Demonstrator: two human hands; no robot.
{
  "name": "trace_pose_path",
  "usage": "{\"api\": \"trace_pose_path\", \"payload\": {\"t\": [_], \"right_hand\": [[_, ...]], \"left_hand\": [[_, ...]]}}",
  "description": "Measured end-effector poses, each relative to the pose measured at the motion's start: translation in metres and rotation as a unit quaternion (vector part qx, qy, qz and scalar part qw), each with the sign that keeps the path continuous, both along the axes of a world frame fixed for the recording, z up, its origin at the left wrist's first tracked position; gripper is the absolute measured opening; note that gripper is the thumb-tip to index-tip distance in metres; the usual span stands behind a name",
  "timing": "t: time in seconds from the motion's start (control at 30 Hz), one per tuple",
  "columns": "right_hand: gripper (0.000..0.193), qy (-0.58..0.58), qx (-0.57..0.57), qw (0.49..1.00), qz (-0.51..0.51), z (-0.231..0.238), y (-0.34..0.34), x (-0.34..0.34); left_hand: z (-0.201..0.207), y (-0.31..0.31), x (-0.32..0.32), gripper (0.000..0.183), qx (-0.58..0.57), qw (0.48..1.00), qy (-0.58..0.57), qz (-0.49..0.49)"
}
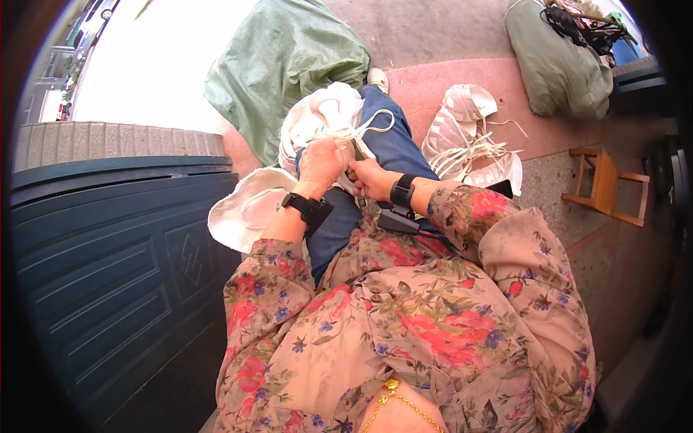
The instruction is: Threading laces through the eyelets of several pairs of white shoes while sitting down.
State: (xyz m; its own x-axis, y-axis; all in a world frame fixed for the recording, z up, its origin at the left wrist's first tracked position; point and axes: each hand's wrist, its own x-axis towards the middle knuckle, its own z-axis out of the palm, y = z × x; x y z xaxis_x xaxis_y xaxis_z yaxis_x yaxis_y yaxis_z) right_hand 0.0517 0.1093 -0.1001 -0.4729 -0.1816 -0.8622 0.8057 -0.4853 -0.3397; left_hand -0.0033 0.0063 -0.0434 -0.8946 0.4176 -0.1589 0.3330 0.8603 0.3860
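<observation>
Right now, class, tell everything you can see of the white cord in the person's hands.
The white cord looks thin, flat and soft, like cloth tape. It loops over the blue trouser leg beside a bundle of white cloth on the lap. The left hand and right hand both pinch it where they meet, each grip closed. Its ends are hidden.

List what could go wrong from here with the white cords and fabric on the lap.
1. The white cord loop hangs loose past the left hand and right hand; it might snag or tangle.
2. The white fabric piece hangs off the person's left thigh and may slide to the ground.
3. The pile of white pieces and cords lies spread on the pavement, where strands could knot together.
</observation>
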Motion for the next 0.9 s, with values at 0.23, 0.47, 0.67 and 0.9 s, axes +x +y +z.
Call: {"api": "trace_pose_path", "payload": {"t": [0.23,0.47,0.67,0.9], "right_hand": [[0.017,-0.019,-0.044,0.995,-0.091,-0.001,-0.001,-0.006],[0.016,0.090,-0.068,0.992,-0.054,0.016,0.014,0.020],[0.016,0.105,-0.145,0.984,-0.005,0.026,0.048,0.037],[0.018,0.160,-0.118,0.979,0.034,0.028,0.049,0.043]], "left_hand": [[0.002,0.001,-0.002,0.019,-0.030,0.999,-0.008,-0.017],[0.011,0.002,0.001,0.018,-0.062,0.998,0.002,0.029],[0.012,-0.006,-0.001,0.017,0.008,0.997,-0.071,0.001],[0.008,-0.005,-0.004,0.017,0.067,0.985,-0.157,0.009]]}}
